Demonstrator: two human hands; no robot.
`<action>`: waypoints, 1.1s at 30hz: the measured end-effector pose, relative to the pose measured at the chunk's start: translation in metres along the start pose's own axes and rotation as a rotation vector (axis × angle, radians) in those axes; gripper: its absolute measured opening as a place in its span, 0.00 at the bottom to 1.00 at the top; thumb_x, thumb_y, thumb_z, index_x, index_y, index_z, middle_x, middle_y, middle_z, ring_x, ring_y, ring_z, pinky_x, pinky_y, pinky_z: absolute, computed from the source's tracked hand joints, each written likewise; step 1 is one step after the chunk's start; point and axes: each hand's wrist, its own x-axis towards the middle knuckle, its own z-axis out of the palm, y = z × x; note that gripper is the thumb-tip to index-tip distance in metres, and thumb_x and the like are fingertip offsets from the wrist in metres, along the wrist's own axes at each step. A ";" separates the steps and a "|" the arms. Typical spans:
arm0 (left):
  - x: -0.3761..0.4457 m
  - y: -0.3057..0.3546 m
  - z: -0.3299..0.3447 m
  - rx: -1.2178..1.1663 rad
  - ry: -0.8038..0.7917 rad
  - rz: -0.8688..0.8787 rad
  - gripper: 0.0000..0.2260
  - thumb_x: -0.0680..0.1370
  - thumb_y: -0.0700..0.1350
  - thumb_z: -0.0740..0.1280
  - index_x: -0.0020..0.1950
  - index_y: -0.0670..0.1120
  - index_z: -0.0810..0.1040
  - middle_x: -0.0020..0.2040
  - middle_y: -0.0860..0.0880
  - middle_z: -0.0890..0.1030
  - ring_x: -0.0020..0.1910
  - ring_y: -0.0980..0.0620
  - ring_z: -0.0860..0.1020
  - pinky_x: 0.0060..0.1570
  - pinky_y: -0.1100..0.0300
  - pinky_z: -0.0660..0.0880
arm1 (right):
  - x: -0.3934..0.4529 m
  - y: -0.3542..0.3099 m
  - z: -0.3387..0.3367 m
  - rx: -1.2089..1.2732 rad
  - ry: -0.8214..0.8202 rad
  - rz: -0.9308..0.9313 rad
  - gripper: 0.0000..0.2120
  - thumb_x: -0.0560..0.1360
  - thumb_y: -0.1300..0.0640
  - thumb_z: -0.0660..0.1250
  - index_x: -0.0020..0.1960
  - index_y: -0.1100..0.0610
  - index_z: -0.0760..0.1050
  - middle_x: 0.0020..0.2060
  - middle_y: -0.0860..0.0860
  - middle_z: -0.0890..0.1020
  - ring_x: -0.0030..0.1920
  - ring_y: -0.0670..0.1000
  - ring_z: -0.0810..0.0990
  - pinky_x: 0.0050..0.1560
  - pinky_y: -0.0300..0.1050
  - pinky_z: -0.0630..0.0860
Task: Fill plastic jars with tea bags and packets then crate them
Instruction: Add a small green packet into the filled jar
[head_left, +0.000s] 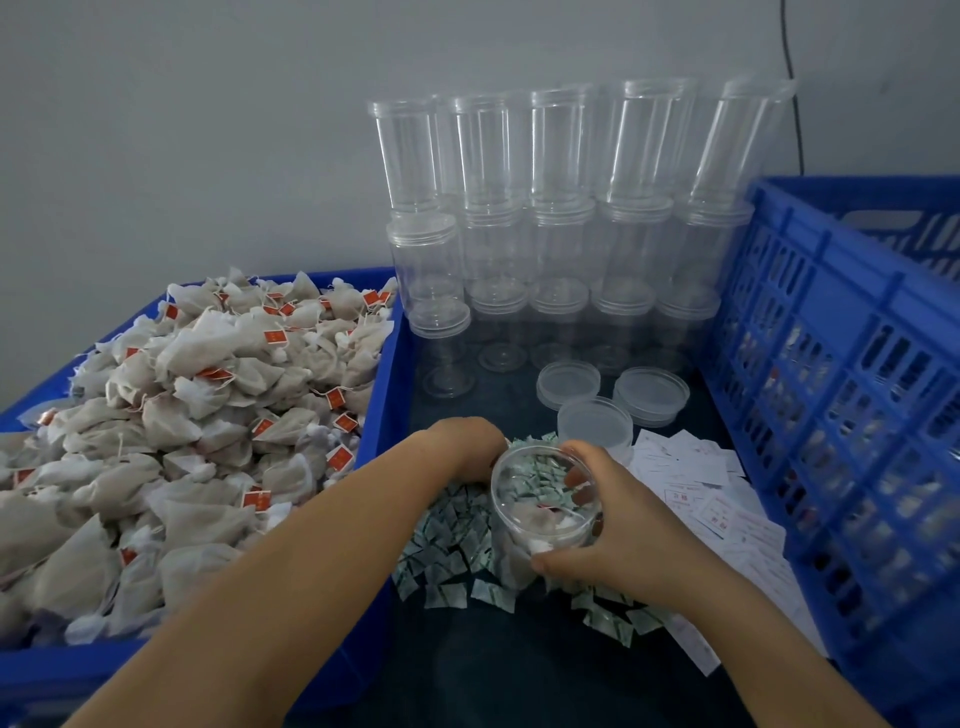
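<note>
**Jar in your right hand, over the packet pile**

Your right hand (618, 525) grips the clear plastic jar (543, 512), fingers and thumb curled round its wall; it sits tilted toward you above the small green-and-white packets (452, 545) scattered on the dark table (519, 670), with tea bags already visible inside. Your left hand (462, 447) reaches down into the packets behind the jar; its fingers are hidden, so you cannot tell whether it holds anything.

To your left, a blue tray (387, 395) is heaped with tea bags (208, 415) bearing red tags. Behind the jar stand stacked empty jars (561, 208) against the wall, and three loose lids (623, 400) lie just in front of them. White slips of paper (701, 499) lie to the right of the packets, printed in red that is too small to read. The blue crate (841, 395) stands at your right.
</note>
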 end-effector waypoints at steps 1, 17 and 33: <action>0.000 -0.001 -0.001 -0.016 0.000 -0.016 0.10 0.79 0.47 0.61 0.38 0.47 0.72 0.37 0.50 0.73 0.41 0.47 0.74 0.42 0.54 0.72 | 0.001 0.001 0.001 0.007 0.002 0.000 0.44 0.55 0.40 0.79 0.67 0.33 0.62 0.58 0.34 0.76 0.56 0.33 0.77 0.53 0.37 0.77; -0.073 -0.011 -0.070 -0.557 0.471 0.118 0.03 0.76 0.47 0.70 0.43 0.54 0.77 0.38 0.59 0.78 0.36 0.69 0.76 0.37 0.77 0.70 | 0.008 0.009 0.007 0.031 -0.027 0.000 0.48 0.56 0.36 0.79 0.69 0.34 0.58 0.64 0.37 0.70 0.63 0.35 0.72 0.63 0.40 0.74; -0.079 0.053 -0.059 -0.115 0.158 0.256 0.07 0.77 0.41 0.67 0.53 0.44 0.81 0.47 0.49 0.82 0.46 0.52 0.78 0.50 0.54 0.75 | 0.005 0.006 0.007 0.050 -0.022 0.010 0.47 0.57 0.38 0.79 0.69 0.34 0.56 0.68 0.40 0.69 0.68 0.41 0.70 0.67 0.49 0.72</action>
